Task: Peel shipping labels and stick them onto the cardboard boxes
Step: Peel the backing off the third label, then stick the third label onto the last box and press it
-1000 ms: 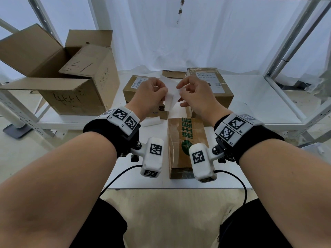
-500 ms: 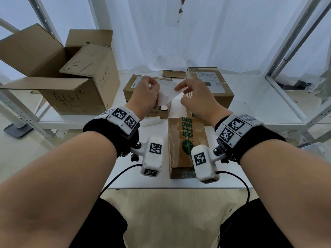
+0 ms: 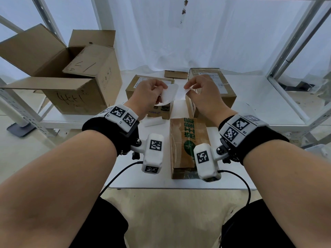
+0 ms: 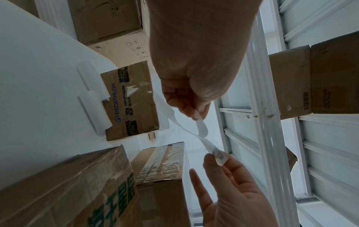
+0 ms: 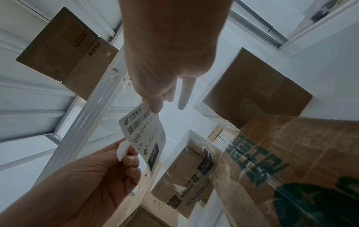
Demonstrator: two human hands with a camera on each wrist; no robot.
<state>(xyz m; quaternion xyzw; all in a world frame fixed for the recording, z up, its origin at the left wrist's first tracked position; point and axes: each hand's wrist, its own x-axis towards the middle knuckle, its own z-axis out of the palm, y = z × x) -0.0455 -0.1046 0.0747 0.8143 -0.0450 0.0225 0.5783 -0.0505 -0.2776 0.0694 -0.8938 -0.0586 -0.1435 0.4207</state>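
Big open corrugated carton [image 3: 59, 76] at left on white shelf; taped Decathlon box [image 3: 157, 111] & green-print kraft box [image 3: 186, 145] on table. Held above: L hand [image 3: 146, 95] pinches curled glossy backing [image 3: 169, 94], R hand [image 3: 202, 93] pinches printed shipping label [image 5: 143, 133]

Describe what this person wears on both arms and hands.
Both forearms are bare, and the left hand and right hand are ungloved. Each wrist carries a black band topped with white blocks printed with black square markers. A white camera pod with similar markers hangs under each wrist, trailing a thin black cable.
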